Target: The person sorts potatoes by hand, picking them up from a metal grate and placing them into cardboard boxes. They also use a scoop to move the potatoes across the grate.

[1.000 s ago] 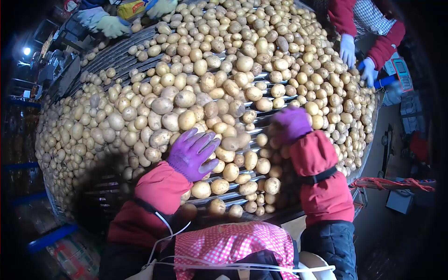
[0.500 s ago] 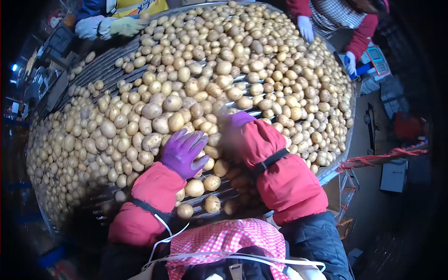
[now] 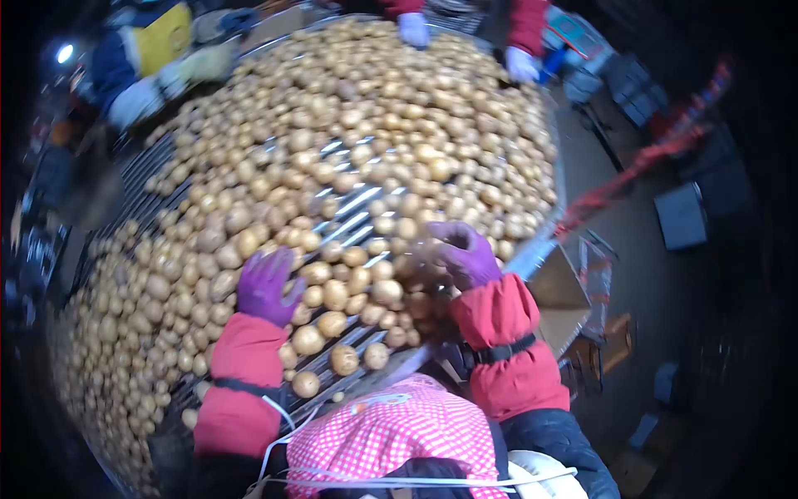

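Many pale, round potatoes (image 3: 336,294) lie spread over a slatted metal table (image 3: 356,218). In a purple glove, my left hand (image 3: 268,287) rests on the potatoes, with its thumb apart from the fingers and nothing held. My right hand (image 3: 467,256), gloved the same, is over the potatoes near the right edge. Its fingers are bent and parted, and I see no potato gripped in them. The potatoes just left of it are smeared by motion. Several larger potatoes (image 3: 344,359) sit on the slats close to my checked apron (image 3: 399,428).
Across the table are another person's pale-gloved hands (image 3: 413,30), one near a device with a screen (image 3: 573,35). A second person's gloved arm (image 3: 204,65) reaches in at the far left. An open cardboard box (image 3: 559,298) and a red-wrapped bar (image 3: 640,165) are at the right.
The view has turned, so the table sits further left. My right hand has come back toward the table's near right edge. Potatoes have shifted, and more bare slats show mid-table.
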Available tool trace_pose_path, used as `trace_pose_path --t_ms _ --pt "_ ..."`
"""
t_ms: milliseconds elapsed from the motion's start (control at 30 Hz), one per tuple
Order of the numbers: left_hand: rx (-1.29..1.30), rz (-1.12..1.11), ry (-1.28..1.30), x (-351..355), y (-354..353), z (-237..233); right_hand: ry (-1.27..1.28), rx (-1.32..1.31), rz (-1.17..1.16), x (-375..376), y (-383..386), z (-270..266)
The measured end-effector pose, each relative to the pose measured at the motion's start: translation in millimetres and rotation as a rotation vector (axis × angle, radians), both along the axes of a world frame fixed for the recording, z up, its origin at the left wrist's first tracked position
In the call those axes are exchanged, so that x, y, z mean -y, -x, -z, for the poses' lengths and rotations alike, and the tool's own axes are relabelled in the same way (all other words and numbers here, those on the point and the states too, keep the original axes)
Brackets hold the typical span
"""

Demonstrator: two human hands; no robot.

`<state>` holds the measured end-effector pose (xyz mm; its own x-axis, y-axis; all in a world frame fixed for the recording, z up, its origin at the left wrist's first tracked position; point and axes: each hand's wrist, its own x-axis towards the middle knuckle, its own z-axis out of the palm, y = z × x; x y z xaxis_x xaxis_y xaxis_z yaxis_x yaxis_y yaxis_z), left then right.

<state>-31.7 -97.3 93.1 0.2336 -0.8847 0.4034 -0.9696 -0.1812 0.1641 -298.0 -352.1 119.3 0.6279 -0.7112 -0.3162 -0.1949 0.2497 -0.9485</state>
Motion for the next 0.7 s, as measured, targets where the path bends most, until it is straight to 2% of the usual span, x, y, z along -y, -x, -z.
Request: trace_pose_path --t_ms 67,100,133,167,200,233,300,400,500,533,600,700 --pt "0.035 0.02 0.033 0 0 5 -0.093 0.173 0.331 7 89 16" --pt "0.031 0.013 0.036 1 1 7 -0.053 0.095 0.418 7 132 -2" --pt "0.02 0.01 0.024 3 4 8 0.138 0.096 0.466 8 175 1" --pt "0.013 0.002 0.011 4 6 8 -0.051 0.375 0.666 8 206 -4" --pt "0.008 -0.009 -0.006 4 8 8 -0.062 0.54 0.7 11 254 12" --pt "0.006 -0.022 -0.025 3 10 7 -0.044 0.522 0.78 5 285 11" --pt "0.003 -0.055 -0.07 3 11 6 -0.198 0.904 0.714 -6 332 6" --pt "-0.005 -0.019 -0.077 8 10 7 -0.357 1.033 0.97 -21 357 8" --pt "0.016 -0.029 -0.077 7 6 11 -0.371 0.903 1.322 26 401 48" --pt "0.029 -0.027 -0.074 7 6 13 -0.117 0.752 1.3 54 416 70" --pt "0.077 -0.023 -0.09 6 5 15 0.061 0.642 1.186 58 455 88" --pt "0.026 -0.005 -0.087 6 1 20 -0.123 0.786 0.935 11 512 90"
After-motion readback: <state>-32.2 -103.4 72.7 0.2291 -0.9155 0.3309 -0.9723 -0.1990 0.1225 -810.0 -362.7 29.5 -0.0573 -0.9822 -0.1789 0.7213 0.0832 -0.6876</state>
